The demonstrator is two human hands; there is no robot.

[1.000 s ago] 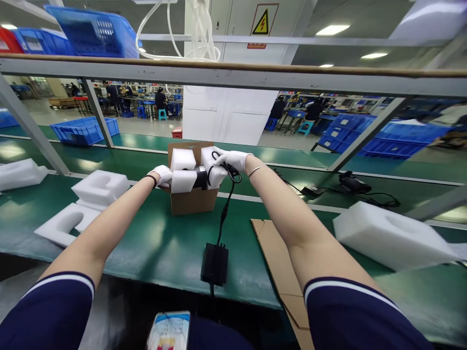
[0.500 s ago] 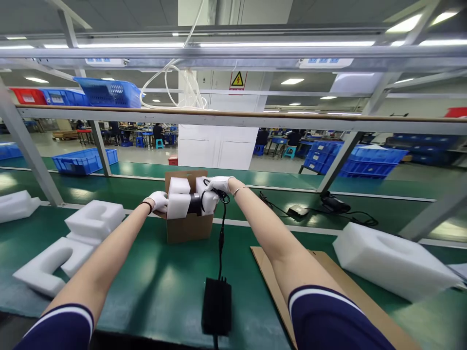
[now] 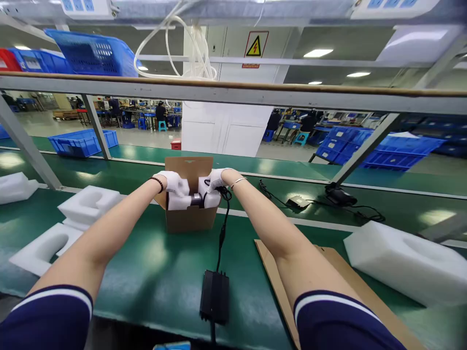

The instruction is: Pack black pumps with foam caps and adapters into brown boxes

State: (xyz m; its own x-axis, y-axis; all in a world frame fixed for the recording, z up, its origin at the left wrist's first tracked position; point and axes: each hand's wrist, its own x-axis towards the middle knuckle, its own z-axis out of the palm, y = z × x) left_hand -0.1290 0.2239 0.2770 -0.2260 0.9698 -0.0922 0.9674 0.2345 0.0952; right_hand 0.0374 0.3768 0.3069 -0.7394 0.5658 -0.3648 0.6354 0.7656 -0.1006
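An open cardboard box [image 3: 191, 221] stands on the green bench, with white foam inserts [image 3: 179, 201] around a dark cylindrical item [image 3: 197, 200] inside it. My gloved left hand [image 3: 175, 183] lies over the left insert, fingers curled down against it. At the box's right side, my gloved right hand [image 3: 217, 180] is closed on a looped black cable [image 3: 225, 193], close to the right-hand foam. From there the cable runs down to a black power adapter [image 3: 214, 296] on the bench in front of me. Both sets of fingertips are partly hidden.
Several white foam pieces [image 3: 87, 206] lie at left. A large foam block [image 3: 404, 260] and flat cardboard [image 3: 339, 272] lie at right. Farther back are a small device with cables [image 3: 298, 201] and a blue crate [image 3: 82, 143]. A shelf rail [image 3: 233, 92] crosses above.
My left hand has moved from the box's left side onto the foam inside, which sits lower now. My right hand keeps the cable at the right side. The view has tilted down.
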